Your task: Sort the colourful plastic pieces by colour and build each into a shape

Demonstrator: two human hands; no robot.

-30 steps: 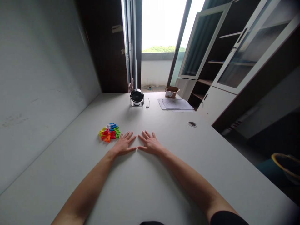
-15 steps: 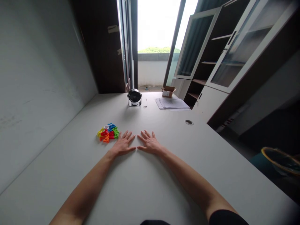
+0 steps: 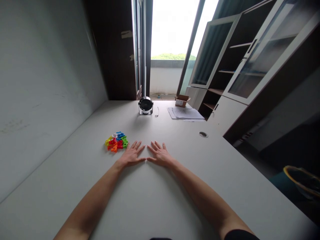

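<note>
One heap of multicoloured plastic pieces (image 3: pixel 116 141) sits on the white desk (image 3: pixel 75 173), and we note the left hand (image 3: pixel 131 155) flat just right of the heap, fingers spread apart and holding nothing, then the right hand (image 3: pixel 160 155) farther from the heap, likewise splayed and empty, both apparently parked at rest within easy reach.

L hand (image 3: pixel 131 155): bare | R hand (image 3: pixel 160 155): bare | R forearm (image 3: pixel 202 190): bare | blk sleeve (image 3: pixel 240 235): short, R arm

A heap of plastic pieces (image 3: pixel 116 141) shows red, orange, yellow, green, blue and white against the plain pale grey table (image 3: pixel 150 200); the desk fan (image 3: pixel 145 105) is black and silver.
</note>
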